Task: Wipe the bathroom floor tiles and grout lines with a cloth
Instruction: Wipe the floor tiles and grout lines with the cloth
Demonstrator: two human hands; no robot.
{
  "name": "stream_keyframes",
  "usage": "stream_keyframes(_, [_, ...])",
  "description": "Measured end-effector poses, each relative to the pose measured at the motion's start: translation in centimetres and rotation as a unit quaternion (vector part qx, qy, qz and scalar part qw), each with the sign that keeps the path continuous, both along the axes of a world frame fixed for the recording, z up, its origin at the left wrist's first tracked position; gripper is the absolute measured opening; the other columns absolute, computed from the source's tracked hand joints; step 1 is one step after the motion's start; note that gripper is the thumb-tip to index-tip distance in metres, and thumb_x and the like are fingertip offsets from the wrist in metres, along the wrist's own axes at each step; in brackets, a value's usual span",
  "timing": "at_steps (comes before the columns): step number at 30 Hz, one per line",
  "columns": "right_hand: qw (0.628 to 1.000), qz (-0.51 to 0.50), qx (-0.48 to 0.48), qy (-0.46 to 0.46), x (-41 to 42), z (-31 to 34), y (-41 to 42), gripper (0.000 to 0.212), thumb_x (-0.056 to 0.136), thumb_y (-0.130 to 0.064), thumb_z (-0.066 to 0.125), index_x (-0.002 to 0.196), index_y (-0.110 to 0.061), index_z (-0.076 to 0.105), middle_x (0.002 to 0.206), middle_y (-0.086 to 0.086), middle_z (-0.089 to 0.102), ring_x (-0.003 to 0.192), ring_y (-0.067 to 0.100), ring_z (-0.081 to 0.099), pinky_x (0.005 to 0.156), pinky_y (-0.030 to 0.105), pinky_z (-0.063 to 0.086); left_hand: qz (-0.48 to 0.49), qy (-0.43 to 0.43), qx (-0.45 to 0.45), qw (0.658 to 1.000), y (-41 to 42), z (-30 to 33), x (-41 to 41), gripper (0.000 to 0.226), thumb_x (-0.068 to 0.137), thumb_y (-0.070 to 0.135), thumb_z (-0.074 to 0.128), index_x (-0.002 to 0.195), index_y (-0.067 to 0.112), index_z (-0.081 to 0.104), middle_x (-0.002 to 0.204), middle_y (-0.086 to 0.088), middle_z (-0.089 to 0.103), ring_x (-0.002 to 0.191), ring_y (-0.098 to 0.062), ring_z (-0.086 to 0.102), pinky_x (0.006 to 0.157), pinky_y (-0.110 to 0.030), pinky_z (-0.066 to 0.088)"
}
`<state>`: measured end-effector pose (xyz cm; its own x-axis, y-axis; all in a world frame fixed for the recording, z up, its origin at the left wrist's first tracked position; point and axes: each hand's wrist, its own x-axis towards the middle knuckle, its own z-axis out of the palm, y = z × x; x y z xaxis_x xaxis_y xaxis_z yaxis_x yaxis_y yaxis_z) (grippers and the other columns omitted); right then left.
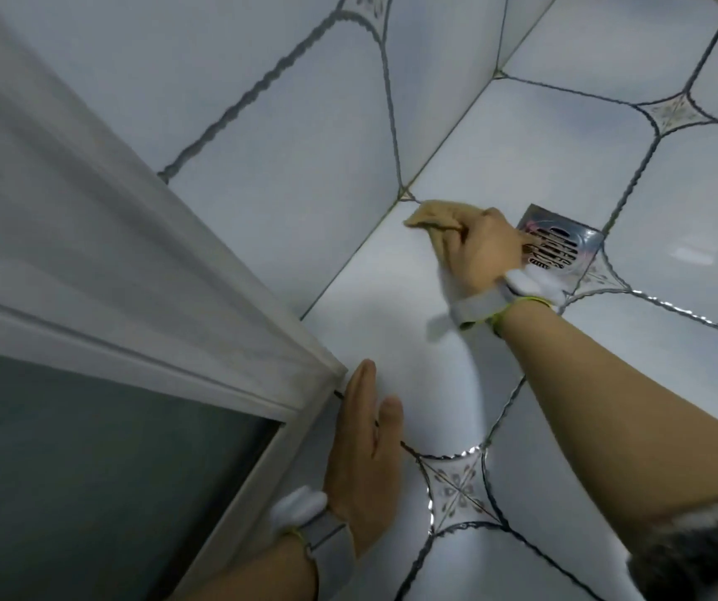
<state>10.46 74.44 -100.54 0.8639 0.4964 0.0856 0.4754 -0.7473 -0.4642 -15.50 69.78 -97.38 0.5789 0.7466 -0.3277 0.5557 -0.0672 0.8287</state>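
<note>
Two hands on the floor tiles (pixel 391 323): right hand (pixel 485 249) grasps a tan cloth (pixel 428 216) beside the drain (pixel 558 245); left hand (pixel 365 444) lies flat, fingers straight, beside the door frame (pixel 201 353).

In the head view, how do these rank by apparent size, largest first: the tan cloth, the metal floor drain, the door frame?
1. door frame, by far largest, though nearest the camera.
2. metal floor drain.
3. tan cloth, partly hidden in the right hand, so unsure against the drain.

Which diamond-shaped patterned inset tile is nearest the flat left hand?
The diamond-shaped patterned inset tile just right of the left hand; the others sit beyond the drain.
</note>
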Motion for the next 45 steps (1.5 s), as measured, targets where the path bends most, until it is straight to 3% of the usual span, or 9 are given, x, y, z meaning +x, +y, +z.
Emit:
stream_keyframes(3, [0.979,0.2,-0.024,-0.003,-3.4,0.8,2.1,0.034,0.098,-0.03,0.048,0.121,-0.013,0.066,0.127,0.012,0.061,0.113,0.029,0.058,0.087,0.032,0.033,0.032,-0.002,0.013,0.999,0.4,-0.9,-0.7,0.046,0.1,0.026,0.039,0.145,0.029,0.027,0.15,0.02,0.021,0.137,0.006,0.018,0.116,-0.019,0.017])
stream_keyframes(8, [0.879,0.476,0.002,0.018,-8.3,0.5,-1.2,0.027,0.096,-0.032,0.056,0.112,-0.019,0.072,0.109,0.006,0.062,0.096,0.023,0.061,0.073,0.009,0.027,0.019,0.003,0.066,0.998,-0.2,-1.7,-2.2,0.046,0.098,0.022,0.045,0.142,0.027,0.032,0.147,0.02,0.023,0.14,0.002,0.016,0.118,-0.036,0.021])
stream_keyframes(11, [0.936,0.351,0.002,-0.02,-4.7,0.0,0.5,0.025,0.095,-0.028,0.054,0.107,-0.014,0.072,0.108,0.01,0.062,0.094,0.03,0.061,0.07,0.027,0.035,-0.012,0.007,0.079,0.997,-0.4,-1.8,-2.2,0.053,0.098,0.025,0.044,0.147,0.028,0.024,0.142,0.037,0.008,0.133,0.021,0.002,0.119,-0.026,0.013])
stream_keyframes(15, [0.984,0.176,-0.006,-0.016,-2.5,-0.3,3.5,0.029,0.098,-0.022,0.046,0.109,-0.011,0.07,0.114,0.016,0.058,0.099,0.033,0.056,0.076,0.032,0.036,-0.007,-0.014,0.077,0.997,0.0,-1.5,-2.2,0.058,0.098,0.042,0.036,0.149,0.032,0.01,0.154,0.027,0.001,0.14,0.013,-0.001,0.121,-0.029,0.009])
stream_keyframes(20, [0.92,0.39,0.042,0.02,-6.5,0.4,-0.5,0.028,0.096,-0.018,0.054,0.12,-0.017,0.07,0.12,0.009,0.061,0.111,0.026,0.056,0.094,0.034,0.041,-0.054,-0.066,0.126,0.988,1.0,-0.4,-1.5,0.082,0.086,0.074,0.014,0.151,0.025,0.004,0.159,0.017,-0.002,0.146,-0.001,-0.002,0.12,-0.026,0.007])
stream_keyframes(28, [0.823,0.566,0.018,0.04,-9.9,0.0,-13.1,0.024,0.094,-0.029,0.057,0.115,-0.027,0.069,0.112,-0.003,0.057,0.102,0.014,0.052,0.083,0.027,0.047,-0.068,-0.006,0.097,0.993,2.6,-0.5,0.2,0.064,0.092,0.041,0.025,0.151,0.022,0.009,0.159,0.014,0.001,0.145,0.001,-0.002,0.121,-0.037,0.008])
stream_keyframes(37, [0.988,0.154,-0.012,-0.014,-1.3,0.4,0.9,0.03,0.096,-0.028,0.048,0.112,-0.015,0.069,0.115,0.011,0.064,0.1,0.026,0.06,0.08,0.028,0.037,-0.111,0.032,0.13,0.985,3.5,-1.1,0.8,0.065,0.093,0.025,0.039,0.151,0.014,0.013,0.159,0.005,0.007,0.145,-0.007,0.003,0.119,-0.024,0.003])
stream_keyframes(40, [0.97,0.229,0.024,-0.071,-5.0,1.3,-2.7,0.015,0.083,-0.026,0.065,0.095,-0.017,0.069,0.097,0.007,0.069,0.085,0.028,0.068,0.069,0.033,0.049,-0.132,0.036,0.15,0.979,3.1,-1.7,1.0,0.061,0.095,0.013,0.045,0.15,0.013,0.019,0.158,0.005,0.014,0.142,-0.002,0.007,0.115,-0.018,0.005])
stream_keyframes(45, [0.887,0.447,-0.104,0.05,-5.3,2.3,-18.2,0.016,0.087,-0.031,0.054,0.1,-0.024,0.058,0.102,-0.007,0.056,0.079,0.019,0.06,0.064,0.031,0.048,-0.271,-0.01,0.224,0.936,0.5,-1.0,2.3,0.056,0.083,0.013,0.053,0.137,0.004,0.045,0.141,-0.007,0.044,0.134,-0.022,0.035,0.114,-0.027,0.026])
